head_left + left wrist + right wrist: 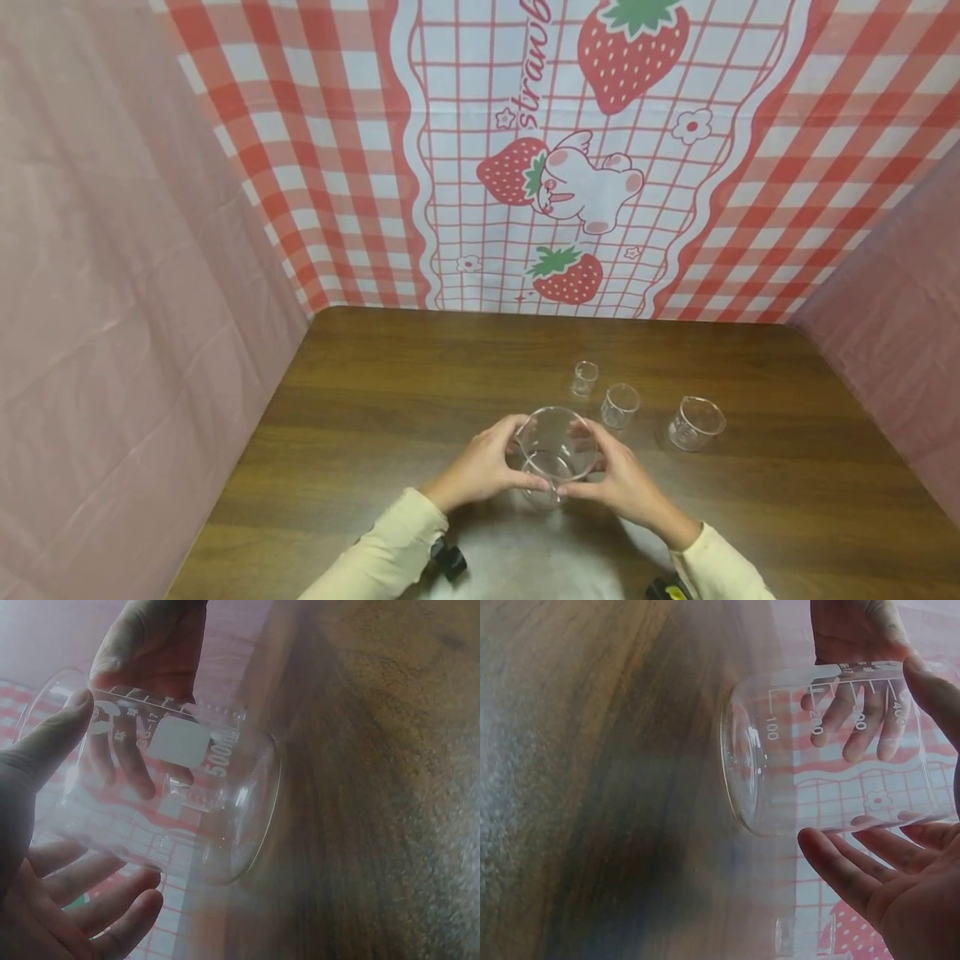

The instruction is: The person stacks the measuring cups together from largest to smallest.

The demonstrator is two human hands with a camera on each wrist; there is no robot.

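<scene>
Near side of the big beaker (552, 442): cream sleeves (386, 554) come in from either side, with a black wrist device (450, 561) by the left one. Left hand (483, 467) is on the beaker's left, right hand (618, 479) on its right. Both are grasping it: thumbs almost meeting on the near wall, fingers spread round the sides. So the beaker sits between the two palms, neither hand nearer. Its long axis is roughly upright, mouth up; can't rule out a slight tilt. Can't tell if the base touches the table (360, 392). Relation I'd say a move turns on: the other glassware is all beyond or to the right of the big beaker, so the right hand is nearer. Medium-small beaker (620, 408) stands just beyond its right rim, close past the right fingers. Wider low beaker (697, 425) is farther right, well apart from it. Smallest beaker (585, 379) is beyond it, slightly right. All three look upright, mouths up. Farthest beyond it: strawberry-print cloth (510, 242) hanging behind the table.
</scene>
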